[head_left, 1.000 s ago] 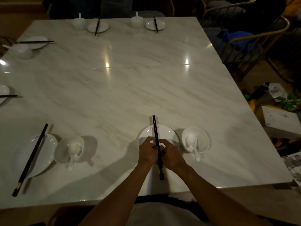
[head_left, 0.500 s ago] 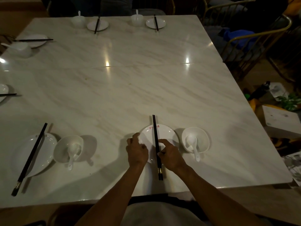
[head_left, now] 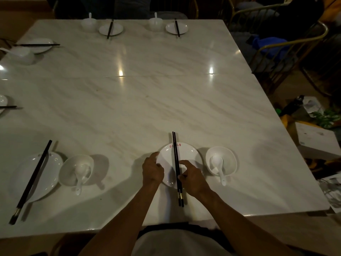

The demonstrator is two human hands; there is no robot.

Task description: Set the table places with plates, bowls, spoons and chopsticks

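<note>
A white plate with small red lettering is seen near the front edge of a pale marble worktop, with a pair of black chopsticks laid across it, tips pointing away and butt ends overhanging the rim toward the person. The plate's left rim is held by the left hand, its grip closed on the edge, while the chopsticks are touched by the fingertips of the right hand; whether that grip is pinching them or only resting on them cannot be told. Just beside the plate on the right, a white bowl is shown with a white spoon in it, handle toward the front edge. To the left, well apart, a second setting is laid: a left plate crossed by slanted chopsticks, with a left bowl holding a spoon next to it. More settings are ranged along the far and left edges. The wide middle of the worktop is left bare. Gold-framed chairs and floor clutter are crowded against the right side.
</note>
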